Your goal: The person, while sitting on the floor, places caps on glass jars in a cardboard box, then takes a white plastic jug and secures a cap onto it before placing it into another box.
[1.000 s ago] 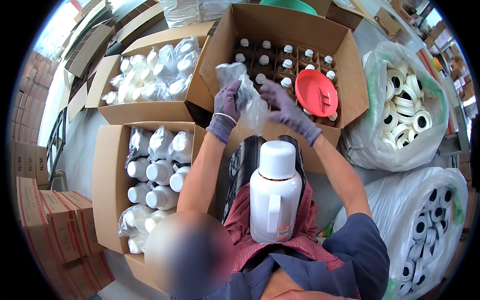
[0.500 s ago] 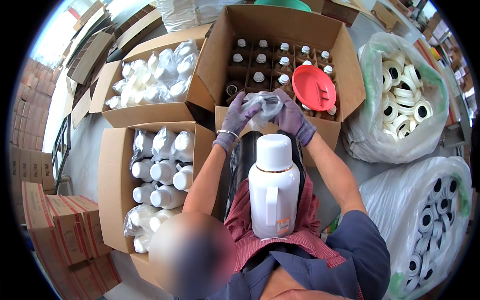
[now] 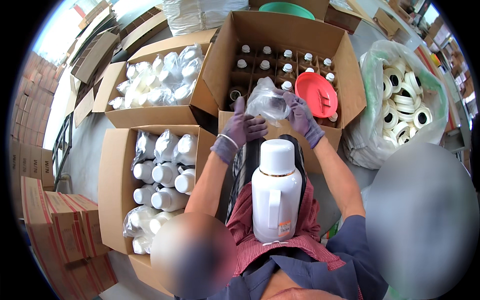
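Note:
My right hand, in a purple-grey glove, pinches the edge of a crumpled clear plastic bag above the near side of the divided carton. To the left of the bag, my gloved left hand has its fingers spread and its thumb up, holding nothing. A white thermos flask with a handle, a gold ring under its lid and an orange label stands upright in my lap. Beyond the bag, the divided carton holds several white-capped bottles in its cells. A red plastic dish rests tilted on them.
At left stand a carton of white flasks and another carton of plastic-wrapped white parts. On the right, a large plastic bag holds white rings. Taped brown boxes are stacked at lower left. A green basin sits behind.
My left hand has let go of the plastic bag, moved slightly down and opened. The right hand keeps the bag, which now hangs more spread out. The view has shifted slightly.

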The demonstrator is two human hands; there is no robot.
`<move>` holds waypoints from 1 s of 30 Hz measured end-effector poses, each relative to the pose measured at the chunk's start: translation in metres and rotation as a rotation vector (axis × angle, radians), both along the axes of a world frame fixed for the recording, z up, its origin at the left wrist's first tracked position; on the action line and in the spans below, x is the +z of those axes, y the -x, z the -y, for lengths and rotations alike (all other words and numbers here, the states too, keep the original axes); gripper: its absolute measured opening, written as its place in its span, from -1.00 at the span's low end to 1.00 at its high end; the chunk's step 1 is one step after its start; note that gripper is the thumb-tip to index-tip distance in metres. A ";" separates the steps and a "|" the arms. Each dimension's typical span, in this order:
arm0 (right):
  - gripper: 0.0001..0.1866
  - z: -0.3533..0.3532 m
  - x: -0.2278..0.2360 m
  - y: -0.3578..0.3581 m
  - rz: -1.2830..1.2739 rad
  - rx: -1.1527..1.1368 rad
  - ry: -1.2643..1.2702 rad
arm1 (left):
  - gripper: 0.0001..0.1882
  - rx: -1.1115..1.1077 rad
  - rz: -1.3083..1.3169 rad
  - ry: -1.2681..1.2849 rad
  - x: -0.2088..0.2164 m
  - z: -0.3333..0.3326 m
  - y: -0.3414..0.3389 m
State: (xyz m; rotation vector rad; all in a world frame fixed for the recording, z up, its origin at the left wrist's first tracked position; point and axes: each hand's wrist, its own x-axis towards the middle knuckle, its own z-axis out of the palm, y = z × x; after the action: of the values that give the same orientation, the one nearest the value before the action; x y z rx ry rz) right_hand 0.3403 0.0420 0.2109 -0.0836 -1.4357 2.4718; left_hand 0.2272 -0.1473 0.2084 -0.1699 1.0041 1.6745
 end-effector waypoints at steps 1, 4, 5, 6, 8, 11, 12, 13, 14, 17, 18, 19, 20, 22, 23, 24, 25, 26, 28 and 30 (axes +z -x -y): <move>-0.57 0.006 -0.002 -0.002 0.002 0.001 0.000 | -0.28 0.001 0.002 0.000 -0.004 -0.004 -0.003; -0.55 0.008 -0.012 -0.006 -0.089 0.120 0.546 | -0.71 0.262 -0.235 -0.121 -0.039 -0.020 0.012; -0.55 0.001 -0.012 -0.011 -0.088 0.120 0.544 | -0.71 0.298 -0.087 -0.444 -0.059 -0.014 0.026; -0.50 -0.011 -0.012 -0.021 -0.167 0.181 0.574 | -0.70 0.337 -0.078 -0.534 -0.063 -0.010 0.030; -0.42 0.011 0.020 -0.034 -0.037 -0.047 0.430 | -0.68 0.427 -0.118 -0.604 -0.071 0.008 0.036; -0.46 -0.009 -0.010 -0.052 0.345 -0.093 -0.892 | -0.65 0.620 -0.093 -0.522 -0.028 0.011 0.007; -0.49 -0.007 -0.009 -0.057 0.481 -0.134 -1.183 | -0.66 0.544 -0.240 -0.511 -0.028 0.027 0.003; -0.49 -0.003 -0.016 -0.058 0.481 -0.118 -1.171 | -0.66 0.464 -0.383 -0.488 -0.032 0.046 0.000; -0.51 -0.010 -0.026 -0.062 0.586 -0.261 -0.886 | -0.66 0.327 -0.572 -0.314 -0.024 0.052 -0.016; -0.54 0.003 -0.042 -0.073 0.634 -0.410 -0.478 | -0.70 0.185 -0.499 -0.195 -0.003 0.068 -0.066; -0.55 0.017 -0.042 -0.075 0.457 -0.566 -0.426 | -0.70 0.181 -0.471 -0.199 0.001 0.077 -0.076; -0.56 0.029 -0.038 -0.077 0.269 -0.725 -0.370 | -0.70 0.175 -0.452 -0.208 0.012 0.086 -0.085; -0.60 0.037 -0.037 -0.087 0.191 -0.774 -0.637 | -0.71 0.061 -0.482 -0.204 0.023 0.101 -0.091; -0.58 0.067 -0.025 -0.115 0.135 -0.733 -1.077 | -0.73 -0.271 -0.618 -0.305 0.040 0.138 -0.098; -0.57 0.081 -0.016 -0.131 0.039 -0.789 -1.497 | -0.76 -0.579 -0.438 -0.423 0.074 0.143 -0.101; -0.57 0.097 -0.011 -0.140 -0.097 -0.719 -1.708 | -0.74 -0.760 -0.776 -0.602 0.085 0.141 -0.107; -0.57 0.103 -0.009 -0.153 -0.132 -0.612 -1.727 | -0.76 -0.774 -0.986 -0.725 0.089 0.129 -0.120; -0.57 0.112 -0.011 -0.166 -0.118 -0.554 -1.684 | -0.75 -0.867 -1.134 -0.635 0.088 0.128 -0.138; -0.57 0.125 -0.015 -0.182 -0.067 -0.477 -1.593 | -0.61 -1.070 -1.298 -0.576 0.082 0.117 -0.169; -0.58 0.138 -0.026 -0.192 -0.057 -0.377 -1.532 | -0.65 -1.084 -1.318 -0.318 0.073 0.139 -0.183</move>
State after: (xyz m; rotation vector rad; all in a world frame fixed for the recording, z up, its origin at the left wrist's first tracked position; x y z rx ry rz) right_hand 0.5325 -0.0963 0.1845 0.0375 -2.5004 0.6377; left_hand 0.4106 -0.2864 0.2810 1.5864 1.3109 0.7244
